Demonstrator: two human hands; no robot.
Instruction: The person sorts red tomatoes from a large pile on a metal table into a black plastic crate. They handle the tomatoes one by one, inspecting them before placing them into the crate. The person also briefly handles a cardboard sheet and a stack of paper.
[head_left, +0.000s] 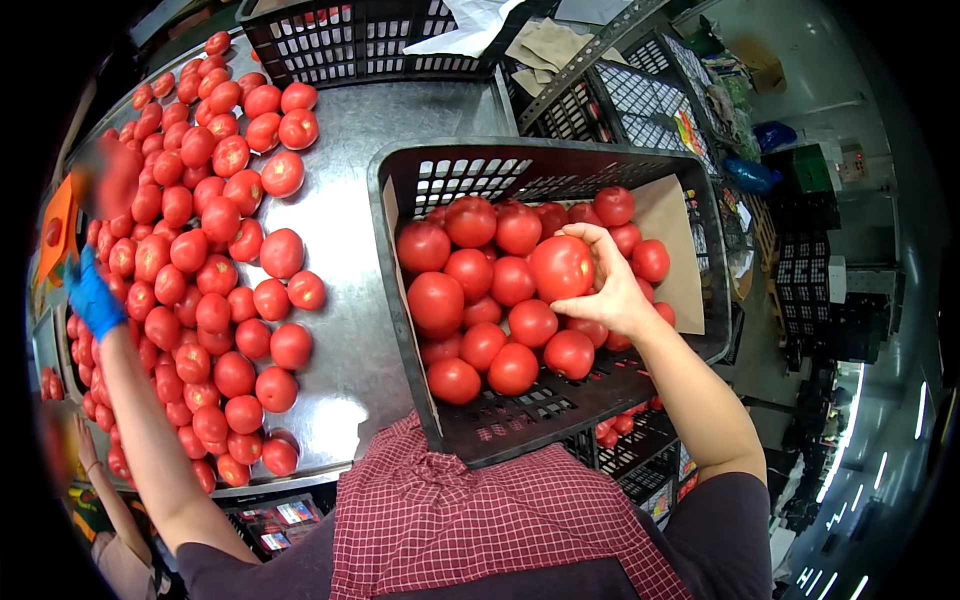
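My bare right hand (611, 289) grips a large red tomato (561, 267), thumb below and fingers above. It holds the fruit over a black plastic crate (525, 420) that tilts towards me. More red tomatoes (471, 274) lie inside, beside brown paper lining (679, 247) at the right end. Out to the left, my left hand (96, 296) in a blue glove stretches across a broad heap of tomatoes (214, 274). Its fingers look apart, near an orange panel (56, 229), and I see nothing held in them.
The heap rests on a stainless steel table (341, 217). Another black crate (360, 45) with white paper stands at the back. A perforated metal post (585, 67) rises behind the tilted crate. Another person's hand (86, 442) shows at lower left. Stacked crates (645, 457) stand below right.
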